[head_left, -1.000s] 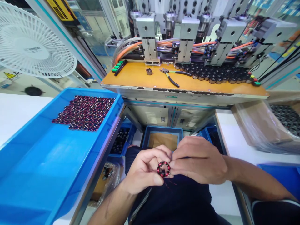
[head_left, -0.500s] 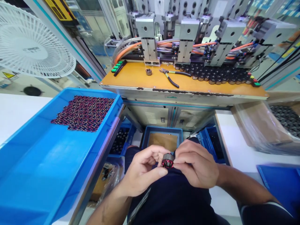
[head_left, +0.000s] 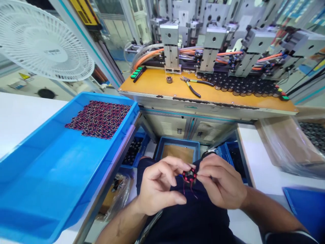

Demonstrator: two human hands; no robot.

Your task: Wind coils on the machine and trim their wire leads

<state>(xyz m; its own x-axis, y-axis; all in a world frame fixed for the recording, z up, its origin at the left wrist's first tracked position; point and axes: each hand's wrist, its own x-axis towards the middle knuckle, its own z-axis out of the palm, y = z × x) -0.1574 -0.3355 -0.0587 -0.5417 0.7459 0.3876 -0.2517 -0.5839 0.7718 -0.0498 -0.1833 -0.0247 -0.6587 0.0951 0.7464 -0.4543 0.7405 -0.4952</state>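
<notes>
A small ring-shaped motor stator [head_left: 189, 175] with red windings is held in front of my dark clothing, its open face tilted towards me. Two thin red wire ends dangle below it. My right hand [head_left: 222, 181] pinches the stator's right side between thumb and fingertips. My left hand [head_left: 162, 186] is spread on the other side, its index fingertip at the stator's upper rim and its thumb well apart below. Many similar red-wound stators [head_left: 101, 118] stand packed at the far end of a large blue tray [head_left: 56, 169] on the left.
An orange machine bench [head_left: 152, 83] carries a single stator [head_left: 169, 79], cutting pliers [head_left: 191, 86], a black marker [head_left: 139, 74] and rows of dark stators [head_left: 243, 84]. A white fan [head_left: 53, 51] stands left. At right is a plastic-lined carton [head_left: 281, 142]. A blue bin [head_left: 177, 140] lies below.
My left thumb has come away from the stator and the hand has spread. The stator has turned to face me more, and its wire ends now show. The view has shifted slightly.
</notes>
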